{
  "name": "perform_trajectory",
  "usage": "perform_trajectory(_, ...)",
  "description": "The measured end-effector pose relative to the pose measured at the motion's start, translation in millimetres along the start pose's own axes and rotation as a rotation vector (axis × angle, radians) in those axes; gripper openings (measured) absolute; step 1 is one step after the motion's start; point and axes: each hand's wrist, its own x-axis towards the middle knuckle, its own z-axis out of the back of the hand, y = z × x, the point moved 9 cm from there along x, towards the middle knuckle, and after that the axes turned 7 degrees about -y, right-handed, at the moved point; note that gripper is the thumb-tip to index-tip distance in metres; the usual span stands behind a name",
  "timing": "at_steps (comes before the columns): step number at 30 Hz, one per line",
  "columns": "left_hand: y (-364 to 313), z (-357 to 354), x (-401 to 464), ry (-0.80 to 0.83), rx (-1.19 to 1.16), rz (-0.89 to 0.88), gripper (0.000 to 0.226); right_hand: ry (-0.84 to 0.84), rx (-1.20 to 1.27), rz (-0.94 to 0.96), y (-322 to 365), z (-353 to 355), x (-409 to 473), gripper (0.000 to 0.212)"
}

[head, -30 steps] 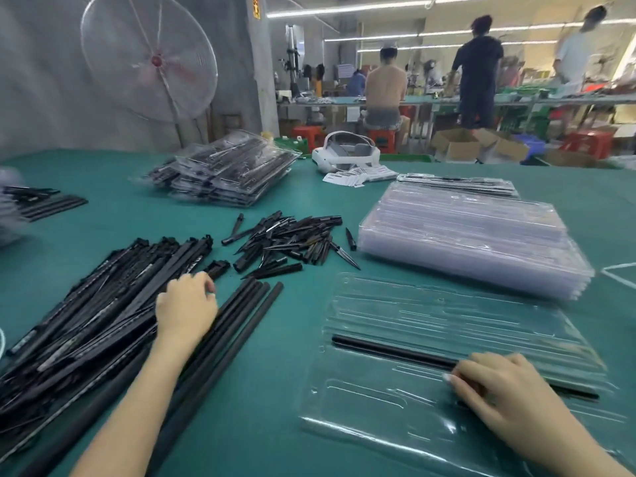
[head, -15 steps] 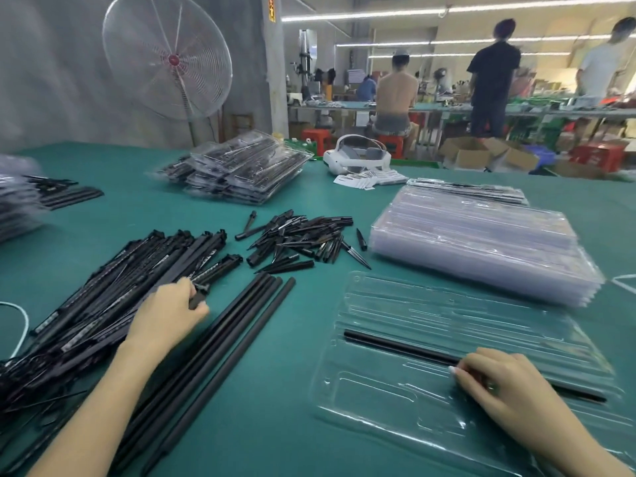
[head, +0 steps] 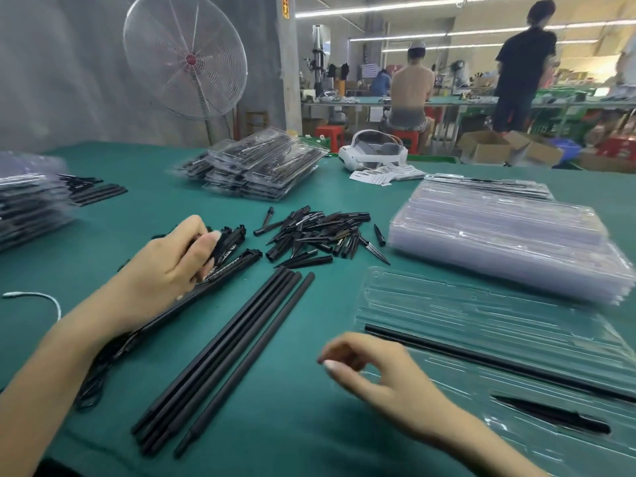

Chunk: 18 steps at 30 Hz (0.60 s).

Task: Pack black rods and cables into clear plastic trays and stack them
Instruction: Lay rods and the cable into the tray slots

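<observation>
Gripping black rods point(head: 227, 251), left hand point(head: 165, 270)

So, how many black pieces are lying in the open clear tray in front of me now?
2. A long black rod lies across the middle of the open clear tray; a short pointed piece lies in the near slot, at the right. The frame edge may hide more.

Matt green cloth covers the desk point(head: 309, 425); rods point(head: 220, 356) look matt black, perhaps plastic; the tray point(head: 464, 304) is glossy clear plastic.
</observation>
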Motion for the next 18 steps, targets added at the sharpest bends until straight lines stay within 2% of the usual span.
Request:
perform_trajectory(1,-5,-1,0,0.015,-0.105,0.021,0.042,0.057,0.093,-0.031,7,-19,7,0.016)
perform_trajectory(4,-8,0,1,0.047,-0.383,0.126,0.039,0.225,0.326,-0.136,31,-77,28,0.056)
perform_trajectory(6,-6,-1,2,0.038,-0.464,0.169,0.037,0.311,0.485,-0.199,50,-114,43,0.078)
perform_trajectory(7,-3,-2,0,0.036,-0.479,0.181,0.037,0.342,0.555,-0.207,62,-129,50,0.081)
perform_trajectory(8,2,-5,-2,0.038,-0.489,0.196,0.04,0.353,0.629,-0.193,76,-142,58,0.077)
perform_trajectory(10,16,-8,-8,0.086,-0.497,0.24,0.046,0.278,0.787,-0.178,94,-156,75,0.052)
perform_trajectory(13,42,1,-17,0.184,-0.451,0.242,0.047,0.096,0.913,-0.351,82,-169,85,0.01)
perform_trajectory(14,54,10,-19,0.164,-0.378,0.228,0.04,0.072,0.948,-0.439,73,-174,84,0.005)
perform_trajectory(16,84,35,-27,0.045,-0.136,0.207,0.016,0.048,1.028,-0.576,59,-184,78,0.009)
perform_trajectory(17,98,42,-34,0.041,-0.015,0.202,0.008,0.032,1.011,-0.614,51,-187,74,0.011)
perform_trajectory(18,112,40,-45,0.104,0.089,0.2,0.009,0.036,0.94,-0.638,45,-190,70,0.014)
